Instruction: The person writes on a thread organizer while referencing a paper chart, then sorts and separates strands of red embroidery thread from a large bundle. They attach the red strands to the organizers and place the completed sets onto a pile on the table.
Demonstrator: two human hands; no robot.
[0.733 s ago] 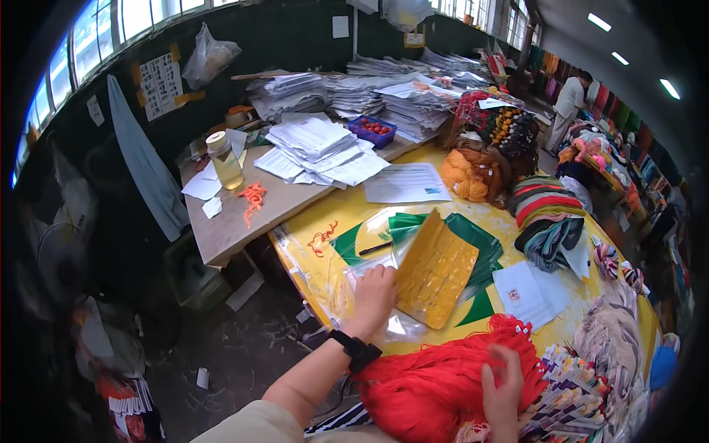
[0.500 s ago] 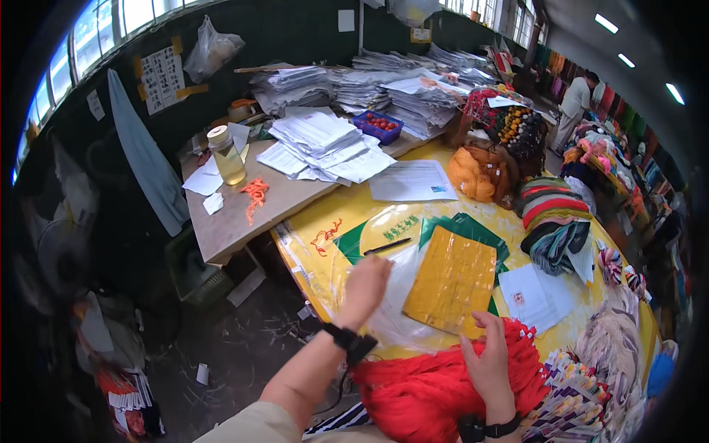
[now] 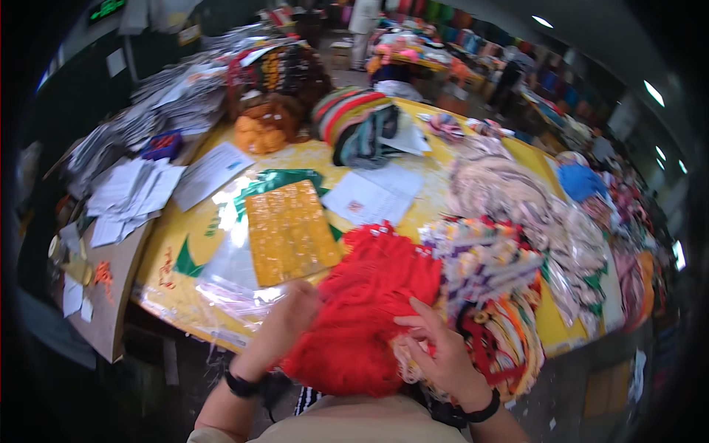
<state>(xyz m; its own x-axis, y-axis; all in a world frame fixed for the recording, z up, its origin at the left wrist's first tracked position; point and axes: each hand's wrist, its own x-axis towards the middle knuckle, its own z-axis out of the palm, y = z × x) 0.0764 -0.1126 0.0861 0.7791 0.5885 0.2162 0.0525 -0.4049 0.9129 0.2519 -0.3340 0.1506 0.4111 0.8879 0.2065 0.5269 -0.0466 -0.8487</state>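
A large bundle of red yarn (image 3: 362,310) lies at the table's near edge, in front of my body. My left hand (image 3: 292,314) is at its left side, blurred by motion, so its fingers cannot be made out. On the bundle's right side rests my right hand (image 3: 443,354), fingers apart and partly curled, close to cream-coloured yarn loops. Nothing shows in its grip. Beyond the red yarn is a yellow-brown plastic-wrapped packet (image 3: 292,232) on clear plastic film. To the right of the red yarn sits a bundle of white, purple and orange mixed yarn (image 3: 484,258).
The yellow-covered table (image 3: 436,173) also carries white paper sheets (image 3: 369,196), striped yarn hanks (image 3: 358,125), orange yarn (image 3: 262,133) and pale pink yarn (image 3: 502,192). Stacked papers (image 3: 173,96) and a blue basket (image 3: 161,145) stand left. People are in the background.
The view has swung right, bringing more of the right-hand yarn in. My left hand has come down from above the plastic film to the red bundle; my right hand stays by its right side.
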